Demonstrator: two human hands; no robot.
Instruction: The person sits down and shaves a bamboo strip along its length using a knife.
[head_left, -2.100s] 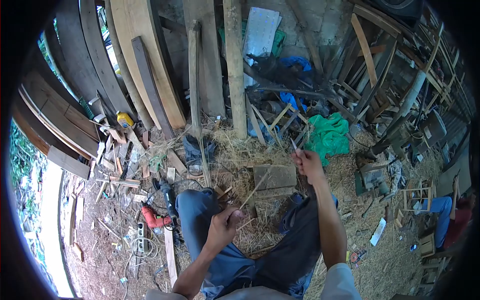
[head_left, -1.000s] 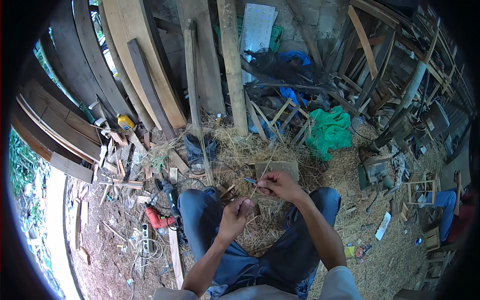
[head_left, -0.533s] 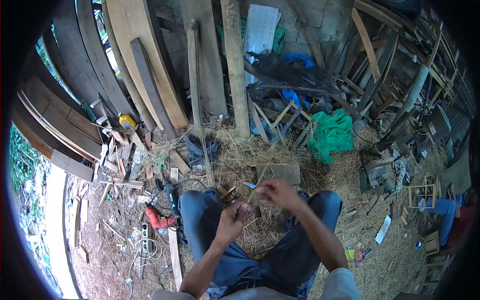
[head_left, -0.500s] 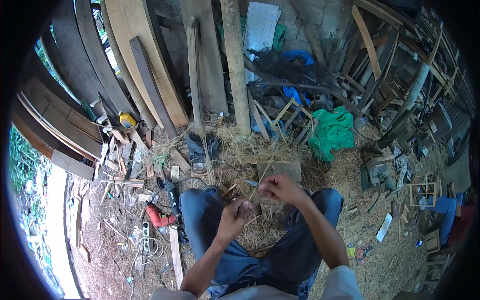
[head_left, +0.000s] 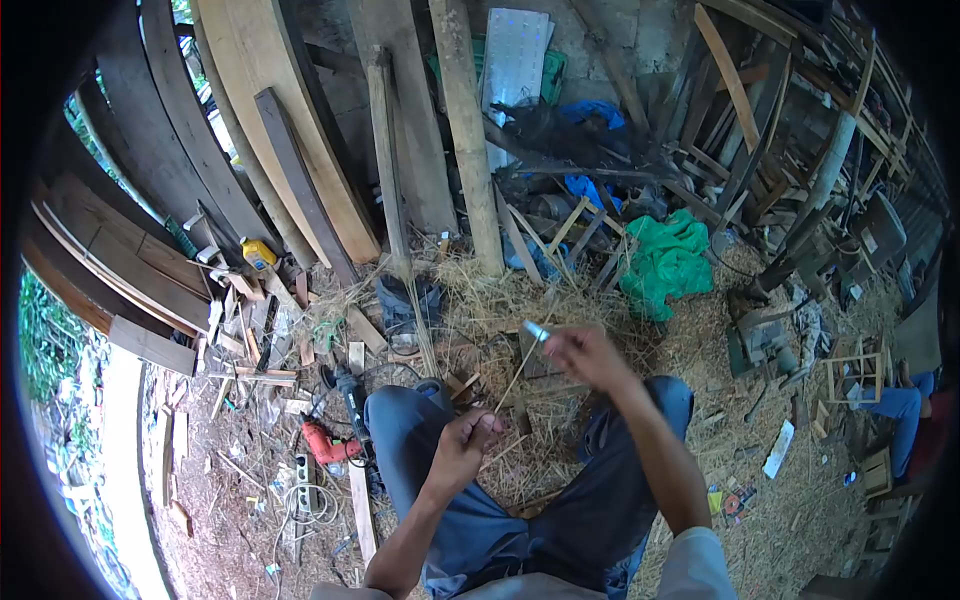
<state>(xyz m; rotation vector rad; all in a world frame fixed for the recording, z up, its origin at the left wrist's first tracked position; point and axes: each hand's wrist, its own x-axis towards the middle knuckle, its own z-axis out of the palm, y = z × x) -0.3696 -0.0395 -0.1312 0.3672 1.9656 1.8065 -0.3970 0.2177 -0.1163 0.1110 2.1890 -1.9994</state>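
Between my knees, my left hand (head_left: 466, 444) is closed on the lower end of a thin strip of wood or bamboo (head_left: 515, 383). The strip slants up and to the right from my fingers. My right hand (head_left: 592, 359) is closed on a small knife (head_left: 536, 331), whose bright blade points up and left near the strip's upper end. The knife's handle is hidden in my fingers, and this hand is a little blurred. Straw-like shavings (head_left: 520, 460) cover the ground below both hands.
To the left lie a red power drill (head_left: 325, 443), an angle grinder (head_left: 351, 395) and a power strip (head_left: 305, 485). Long boards (head_left: 290, 120) lean at the back. A green cloth (head_left: 665, 262) lies behind on the right. Another person's leg (head_left: 895, 410) shows at far right, beside a small wooden frame (head_left: 856, 378).
My right hand has moved up and away from my left hand with the knife, along the strip. My left hand has stayed nearly in place.
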